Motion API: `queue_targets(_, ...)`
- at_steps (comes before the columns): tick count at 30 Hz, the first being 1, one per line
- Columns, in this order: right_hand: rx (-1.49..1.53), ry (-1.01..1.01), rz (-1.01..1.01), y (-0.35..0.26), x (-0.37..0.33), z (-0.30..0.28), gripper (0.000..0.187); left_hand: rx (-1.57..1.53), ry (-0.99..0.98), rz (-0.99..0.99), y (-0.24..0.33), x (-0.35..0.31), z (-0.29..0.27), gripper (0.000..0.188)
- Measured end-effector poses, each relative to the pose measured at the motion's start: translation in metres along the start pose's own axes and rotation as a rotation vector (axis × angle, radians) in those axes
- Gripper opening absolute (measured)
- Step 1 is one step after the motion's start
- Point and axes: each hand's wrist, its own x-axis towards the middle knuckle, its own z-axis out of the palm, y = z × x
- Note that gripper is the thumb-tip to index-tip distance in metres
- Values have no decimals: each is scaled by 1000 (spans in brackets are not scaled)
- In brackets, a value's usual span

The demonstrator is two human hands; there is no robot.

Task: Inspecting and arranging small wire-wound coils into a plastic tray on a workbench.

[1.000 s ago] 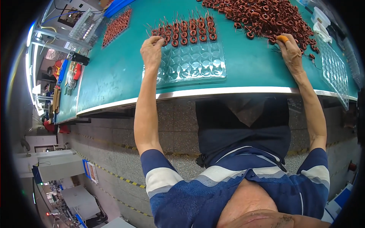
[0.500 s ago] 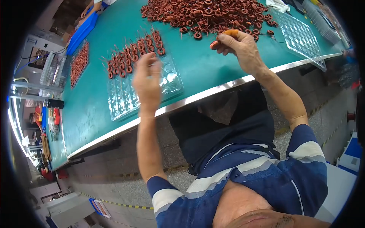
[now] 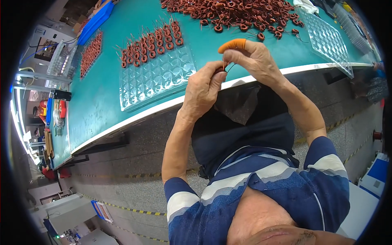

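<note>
My left hand pinches a copper-wound ring coil between thumb and fingers, near the table's front edge. Thin wire leads rise from the coil toward my right hand, whose fingers are closed on a lead just above it. An orange finger cot covers my right index finger. Left of my hands lies a clear plastic tray with round pockets. Its far rows hold several upright ring coils with leads pointing up; the near pockets hold none.
A large heap of loose ring coils lies at the back of the green table. An empty clear tray overhangs the edge at right, near stacked trays. A filled tray and blue bin stand at left.
My left hand has moved right, from over the tray to my right hand, and now grips the coil. The right hand has shifted slightly down, from the coil to its lead.
</note>
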Motion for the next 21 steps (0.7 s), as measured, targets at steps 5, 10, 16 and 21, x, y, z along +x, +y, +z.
queue_targets(5,-125,103,-103,-9,-4,2,20,-941,88,-251,15,-7,19,31)
queue_targets(10,-755,193,-569,-23,-11,5,10,-758,229,-384,9,-1,26,26)
queue_targets(16,-596,225,-432,-35,-25,-1,12,-872,284,-284,10,-2,33,24)
queue_targets(21,-42,94,22,-19,-10,-6,23,-1050,315,-232,12,-9,27,26)
